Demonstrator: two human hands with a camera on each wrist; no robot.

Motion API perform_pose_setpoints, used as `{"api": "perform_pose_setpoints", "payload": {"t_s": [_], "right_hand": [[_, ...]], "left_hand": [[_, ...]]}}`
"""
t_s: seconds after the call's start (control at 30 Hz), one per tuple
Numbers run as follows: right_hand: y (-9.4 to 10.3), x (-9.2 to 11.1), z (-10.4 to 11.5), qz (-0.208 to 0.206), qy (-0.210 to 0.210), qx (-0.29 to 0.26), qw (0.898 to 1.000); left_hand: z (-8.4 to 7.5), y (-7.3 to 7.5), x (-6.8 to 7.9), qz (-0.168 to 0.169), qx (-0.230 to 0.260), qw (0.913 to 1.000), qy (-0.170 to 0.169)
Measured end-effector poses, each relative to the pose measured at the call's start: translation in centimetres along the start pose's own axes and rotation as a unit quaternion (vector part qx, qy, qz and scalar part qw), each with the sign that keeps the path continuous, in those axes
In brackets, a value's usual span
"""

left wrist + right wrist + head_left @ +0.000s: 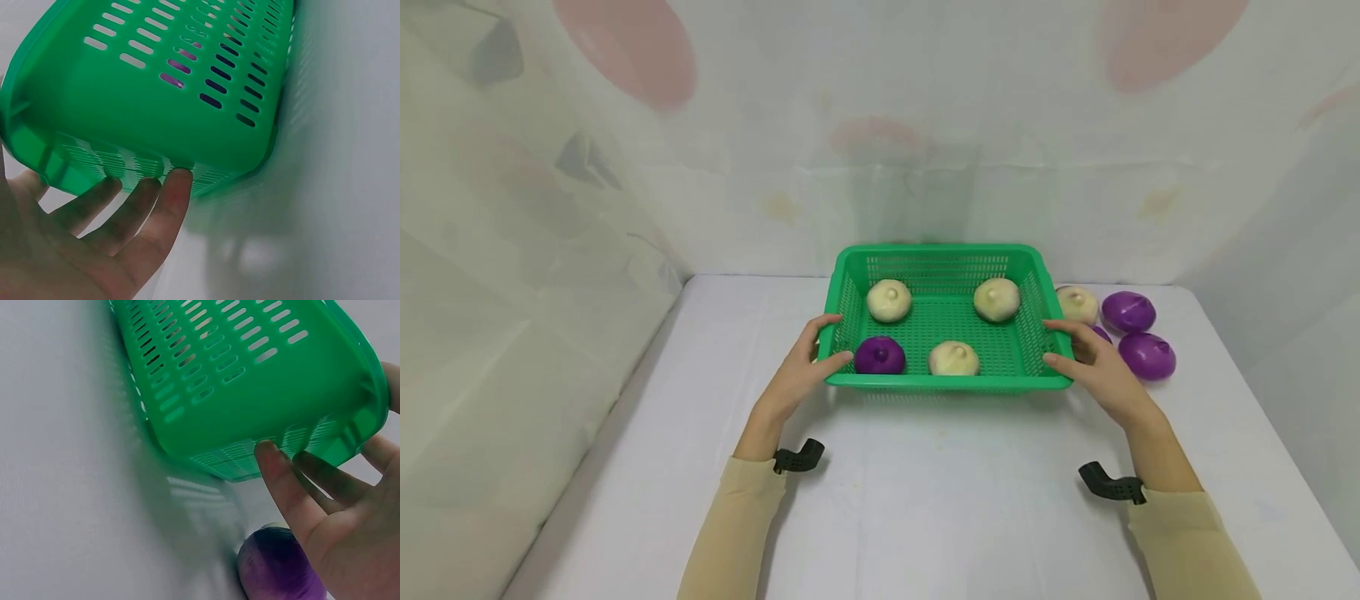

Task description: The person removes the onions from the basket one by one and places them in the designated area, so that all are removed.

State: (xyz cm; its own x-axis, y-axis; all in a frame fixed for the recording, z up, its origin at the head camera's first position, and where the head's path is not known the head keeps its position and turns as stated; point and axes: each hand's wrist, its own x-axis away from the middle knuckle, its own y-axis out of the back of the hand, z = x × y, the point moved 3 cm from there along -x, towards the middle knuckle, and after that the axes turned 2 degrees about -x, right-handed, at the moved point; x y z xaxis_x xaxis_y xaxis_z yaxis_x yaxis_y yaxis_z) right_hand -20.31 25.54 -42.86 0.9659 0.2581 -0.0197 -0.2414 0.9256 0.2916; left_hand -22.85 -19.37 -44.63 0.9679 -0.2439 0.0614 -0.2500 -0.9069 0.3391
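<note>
Both hands hold a green plastic basket (940, 382) by its two short ends, close over the table. My left hand (797, 367) grips the left end, with the thumb over the rim and the other fingers against the outer wall. On the right end, my right hand (1097, 367) grips the same way. Inside lie a purple onion-like bulb (880, 356) at the front left and pale bulbs: one at the front (954, 359), one at the back left (889, 301), one at the back right (997, 300). In the wrist views, fingertips press the slotted wall (150, 119) from below.
Right of the basket, a pale bulb (1078, 305) and purple bulbs (1147, 356) lie on the white table (940, 500), one partly hidden behind my right hand. A patterned sheet (925, 125) hangs at the back and sides. Small black mounts (801, 456) sit on both wrists.
</note>
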Motion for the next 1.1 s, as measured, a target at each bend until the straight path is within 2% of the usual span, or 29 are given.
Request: {"api": "perform_pose_setpoints", "payload": {"t_s": [0.2,0.37,0.6,0.73,0.97,1.1], "right_hand": [[0.2,-0.2,0.0,-0.001,0.003,-0.023,1.000],[0.5,-0.3,0.0,-0.005,0.005,-0.025,1.000],[0.3,-0.4,0.0,0.002,0.002,-0.039,0.999],[0.0,-0.3,-0.1,0.004,-0.001,-0.047,0.999],[0.1,-0.3,-0.7,0.001,-0.001,-0.030,1.000],[0.2,-0.3,-0.7,-0.003,-0.001,-0.021,1.000]], "left_hand": [[-1.5,0.0,0.3,0.003,-0.008,0.9999,0.010],[-2.9,-0.1,0.6,0.004,-0.006,1.0000,-0.002],[-0.9,0.1,-0.1,-0.005,-0.021,0.9997,-0.009],[-0.6,0.3,0.0,-0.008,-0.038,0.9992,-0.014],[-1.5,0.7,0.4,-0.014,-0.115,0.9931,-0.014],[-2.5,0.9,0.5,-0.018,-0.170,0.9843,-0.043]]}}
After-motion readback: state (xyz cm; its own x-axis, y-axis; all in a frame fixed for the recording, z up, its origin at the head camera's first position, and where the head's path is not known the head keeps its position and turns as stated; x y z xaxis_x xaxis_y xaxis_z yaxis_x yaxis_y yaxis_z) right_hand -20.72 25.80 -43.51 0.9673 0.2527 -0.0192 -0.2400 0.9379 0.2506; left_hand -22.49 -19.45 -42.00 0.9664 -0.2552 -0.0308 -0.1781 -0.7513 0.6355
